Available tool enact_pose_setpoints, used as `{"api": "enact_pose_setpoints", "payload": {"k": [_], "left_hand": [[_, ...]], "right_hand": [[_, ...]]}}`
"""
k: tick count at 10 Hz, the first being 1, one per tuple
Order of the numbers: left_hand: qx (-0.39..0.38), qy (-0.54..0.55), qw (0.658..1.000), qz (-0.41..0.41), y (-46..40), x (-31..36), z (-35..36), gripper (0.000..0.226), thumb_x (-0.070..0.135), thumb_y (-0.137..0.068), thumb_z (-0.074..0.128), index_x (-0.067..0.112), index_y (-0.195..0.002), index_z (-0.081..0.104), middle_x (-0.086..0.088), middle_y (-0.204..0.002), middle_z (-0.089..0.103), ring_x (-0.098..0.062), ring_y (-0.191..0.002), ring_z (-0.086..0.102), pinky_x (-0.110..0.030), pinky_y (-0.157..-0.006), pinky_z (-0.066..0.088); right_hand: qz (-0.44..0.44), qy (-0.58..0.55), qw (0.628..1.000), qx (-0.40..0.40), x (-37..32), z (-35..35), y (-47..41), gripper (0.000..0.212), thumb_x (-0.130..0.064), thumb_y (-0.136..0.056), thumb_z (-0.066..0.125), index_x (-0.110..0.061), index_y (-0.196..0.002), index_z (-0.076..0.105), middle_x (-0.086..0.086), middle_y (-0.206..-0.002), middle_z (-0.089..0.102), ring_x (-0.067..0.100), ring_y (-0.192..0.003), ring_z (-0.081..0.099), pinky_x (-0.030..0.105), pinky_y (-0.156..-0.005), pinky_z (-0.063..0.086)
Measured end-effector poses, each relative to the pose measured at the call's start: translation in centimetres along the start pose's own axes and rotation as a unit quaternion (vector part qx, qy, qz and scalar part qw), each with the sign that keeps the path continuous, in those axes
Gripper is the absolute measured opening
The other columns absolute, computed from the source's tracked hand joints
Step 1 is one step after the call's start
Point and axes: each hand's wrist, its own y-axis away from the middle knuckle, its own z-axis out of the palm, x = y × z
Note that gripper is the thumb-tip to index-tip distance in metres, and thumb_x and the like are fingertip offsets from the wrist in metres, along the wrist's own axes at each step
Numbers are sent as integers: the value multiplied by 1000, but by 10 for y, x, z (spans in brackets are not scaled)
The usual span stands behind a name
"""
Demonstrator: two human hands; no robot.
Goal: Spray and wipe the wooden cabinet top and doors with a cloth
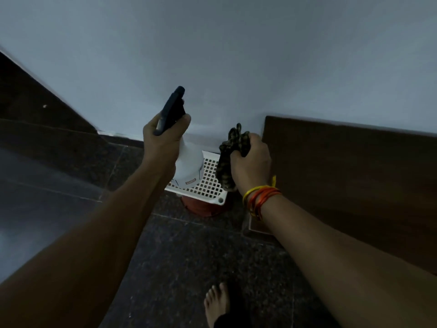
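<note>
My left hand [163,138] grips a spray bottle [189,165] by its neck; the bottle has a white body and a dark trigger head that points up toward the wall. My right hand [251,162] holds a bunched dark patterned cloth [227,162], part of which hangs below the fist. The dark wooden cabinet [350,176] stands at the right against the wall, its top lying just right of my right hand. Both hands hover in the gap left of the cabinet, apart from it.
A pale wall [224,55] fills the upper view. A white perforated basket [208,183] sits on a reddish object [203,208] on the dark speckled floor [179,256] by the wall. My bare foot [216,301] stands below. Dark woodwork [30,100] is at far left.
</note>
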Motion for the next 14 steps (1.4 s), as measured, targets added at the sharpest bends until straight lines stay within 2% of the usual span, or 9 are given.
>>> {"api": "enact_pose_setpoints", "payload": {"k": [1, 3, 7, 8, 10, 11, 12, 13, 14], "left_hand": [[10, 0, 999, -34, -30, -26, -18, 10, 15, -88, 70, 23, -93, 69, -4, -83, 57, -10, -72, 51, -20, -63, 41], [36, 15, 998, -52, -70, -81, -30, 25, 7, -89, 68, -2, -113, 66, 6, -75, 60, 11, -61, 59, -5, -59, 44], [28, 24, 996, -77, -106, -155, -31, 13, 14, -92, 66, 13, -104, 69, 9, -73, 59, 8, -68, 58, -10, -63, 45], [17, 11, 997, -71, -109, -163, -31, 11, 16, -93, 65, 14, -102, 69, 18, -64, 58, 7, -66, 56, -11, -62, 44], [0, -55, 998, -34, -92, -166, -35, 12, 19, -94, 62, 30, -91, 62, 3, -70, 52, 6, -58, 52, -7, -55, 42], [-17, -38, 998, -42, -78, -172, -40, 21, 17, -94, 62, 33, -109, 61, 10, -96, 65, 9, -91, 63, -15, -83, 52], [-15, -45, 997, -52, -72, -177, -44, 45, 27, -90, 65, 19, -133, 54, 0, -123, 64, -10, -114, 62, -39, -96, 53], [-15, -98, 993, -64, -70, -183, -50, 69, 40, -83, 72, 20, -143, 43, 3, -121, 59, -1, -110, 58, -41, -95, 52], [14, -138, 985, -106, -55, -186, -54, 78, 61, -68, 77, 34, -134, 45, -1, -137, 50, -17, -128, 50, -49, -103, 47]], "right_hand": [[34, 4, 999, 0, 7, 45, -11, 33, -9, -83, 56, -6, -116, 56, 16, -112, 58, 32, -103, 56, 38, -88, 48], [96, 40, 995, -3, 34, 107, -36, 31, -7, -83, 53, -8, -114, 58, 15, -115, 58, 31, -103, 57, 27, -82, 43], [188, 89, 977, -43, 87, 171, -65, 33, -8, -85, 53, -10, -118, 55, 15, -121, 58, 33, -114, 54, 45, -98, 47], [217, 94, 969, -72, 96, 176, -67, 41, -9, -89, 50, -13, -130, 51, 14, -130, 54, 32, -119, 51, 42, -103, 44], [243, 117, 951, -149, 103, 174, -67, 53, -11, -91, 51, -16, -143, 38, 13, -144, 42, 32, -132, 40, 37, -110, 34], [226, 113, 955, -155, 99, 169, -64, 53, -11, -90, 51, -16, -142, 39, 13, -142, 45, 32, -130, 42, 37, -110, 35], [215, 109, 959, -152, 95, 162, -59, 51, -13, -87, 51, -21, -137, 44, 11, -136, 50, 32, -125, 48, 42, -106, 40], [180, 112, 967, -140, 90, 150, -53, 53, -14, -87, 51, -21, -139, 43, 9, -137, 50, 30, -125, 48, 43, -105, 42], [141, 107, 977, -121, 82, 133, -51, 49, -14, -89, 51, -17, -137, 46, 9, -134, 52, 27, -124, 49, 41, -105, 42]]}}
